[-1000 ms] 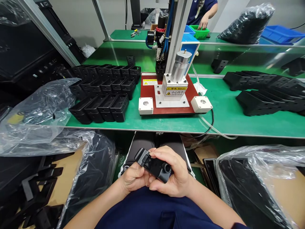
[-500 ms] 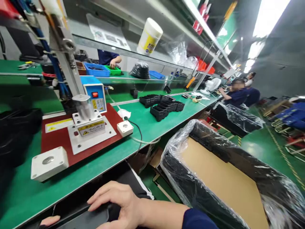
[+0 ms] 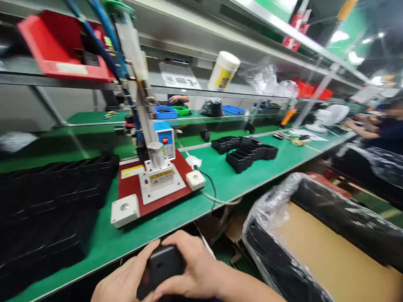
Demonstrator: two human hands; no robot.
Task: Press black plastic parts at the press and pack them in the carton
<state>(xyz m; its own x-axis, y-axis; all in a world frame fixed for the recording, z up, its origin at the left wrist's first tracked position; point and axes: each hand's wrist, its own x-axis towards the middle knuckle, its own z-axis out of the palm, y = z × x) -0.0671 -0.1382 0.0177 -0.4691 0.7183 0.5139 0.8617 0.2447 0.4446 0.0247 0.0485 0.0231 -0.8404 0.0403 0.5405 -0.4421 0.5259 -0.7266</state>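
Observation:
Both my hands grip a black plastic part [image 3: 164, 265] at the bottom of the view, in front of the bench edge. My left hand [image 3: 124, 277] wraps its left side, and my right hand [image 3: 197, 266] curls round its right side with the thumb in front. Fingers hide much of its shape. Beyond my hands, a small press [image 3: 156, 161] stands on a dark red base [image 3: 176, 191]. A white button box [image 3: 125, 210] sits at the base's front left corner and another button box [image 3: 195, 180] at its right.
Black trays [image 3: 47, 209] are stacked at left. Several black parts [image 3: 252, 153] stand in rows on the green bench [image 3: 217, 195]. A plastic-lined black bin [image 3: 267, 251] with cardboard inside is at right. A shelf with a red bin [image 3: 69, 69] hangs above. A person [image 3: 390, 130] works at far right.
My view has swung left, bringing the black trays and red shelf bin more into view. My hands now hold the black part together, higher up and clearer than before.

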